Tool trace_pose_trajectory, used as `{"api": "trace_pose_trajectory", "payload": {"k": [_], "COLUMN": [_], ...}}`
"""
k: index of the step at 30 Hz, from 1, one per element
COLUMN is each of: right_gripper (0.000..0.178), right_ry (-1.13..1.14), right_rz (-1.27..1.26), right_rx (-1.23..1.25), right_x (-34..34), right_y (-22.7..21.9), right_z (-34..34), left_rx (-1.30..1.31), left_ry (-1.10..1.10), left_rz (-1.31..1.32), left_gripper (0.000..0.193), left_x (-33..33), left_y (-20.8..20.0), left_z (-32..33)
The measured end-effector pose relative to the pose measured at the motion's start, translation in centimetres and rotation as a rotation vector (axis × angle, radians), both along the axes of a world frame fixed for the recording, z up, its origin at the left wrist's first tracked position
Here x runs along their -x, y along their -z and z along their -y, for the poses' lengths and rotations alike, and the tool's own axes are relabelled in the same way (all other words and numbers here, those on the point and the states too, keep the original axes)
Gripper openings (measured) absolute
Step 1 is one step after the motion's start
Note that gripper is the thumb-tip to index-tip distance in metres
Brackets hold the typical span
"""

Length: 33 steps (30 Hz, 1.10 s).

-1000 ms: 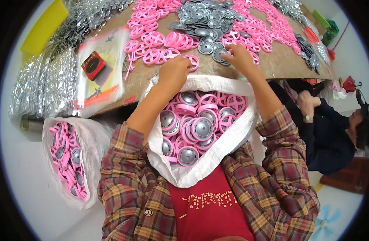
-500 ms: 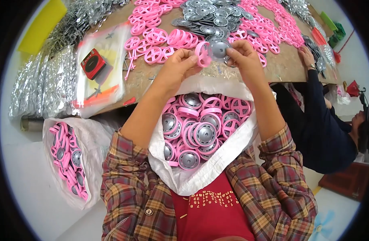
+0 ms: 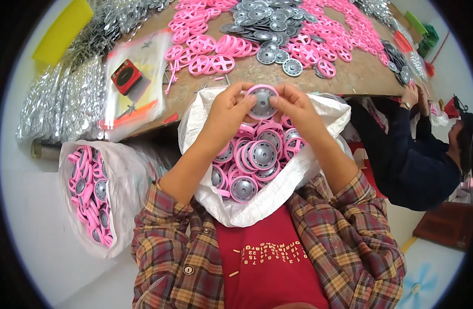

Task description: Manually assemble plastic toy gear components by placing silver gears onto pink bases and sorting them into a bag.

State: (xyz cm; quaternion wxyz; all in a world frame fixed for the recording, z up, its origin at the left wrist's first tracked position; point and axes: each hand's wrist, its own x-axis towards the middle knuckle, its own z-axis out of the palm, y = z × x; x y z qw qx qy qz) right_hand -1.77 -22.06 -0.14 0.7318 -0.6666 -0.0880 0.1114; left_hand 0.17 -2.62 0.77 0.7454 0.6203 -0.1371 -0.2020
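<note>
Between my two hands is a toy wheel, a grey disc seated inside a pink ring, its face turned up toward me. My left hand grips its left edge with the thumb on the disc. At its right edge, my right hand pinches it the same way. Just below, a white sack stands open against me, filled with pink and grey wheels. On the table beyond lie loose pink rings with crossed spokes and a pile of grey discs.
A second white sack of wheels stands at the left. A red device rests on plastic bags, beside silvery packets. The table's edge runs beyond the sacks. A co-worker sits at the right.
The pink ring and grey disc, apart-looking over the table earlier, are now together as one wheel. Both my hands have come nearer, over the sack. The co-worker's hands have drawn back to the table edge.
</note>
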Motion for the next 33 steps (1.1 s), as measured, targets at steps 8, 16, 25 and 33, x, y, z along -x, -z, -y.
{"api": "trace_pose_trajectory", "payload": {"k": [8, 16, 25, 33], "right_gripper": [0.031, 0.043, 0.018, 0.020], "right_ry": [-0.111, 0.091, 0.317, 0.130], "right_rz": [0.022, 0.693, 0.678, 0.069], "right_rx": [0.418, 1.402, 1.119, 0.053], "right_x": [-1.5, -11.1, -11.9, -8.4], "right_y": [-0.9, 5.4, 4.8, -0.4], "right_z": [4.0, 9.3, 7.8, 0.9], "left_rx": [-0.408, -1.066, -1.084, -0.493], "left_ry": [0.253, -0.399, -0.226, -0.260], "left_rz": [0.197, 1.192, 1.235, 0.961], "left_gripper": [0.024, 0.015, 0.015, 0.034], "left_x": [0.2, -11.9, -11.9, -5.2], "left_y": [0.0, 6.3, 5.6, 0.6], "left_z": [-3.4, -4.6, -3.0, -0.1]}}
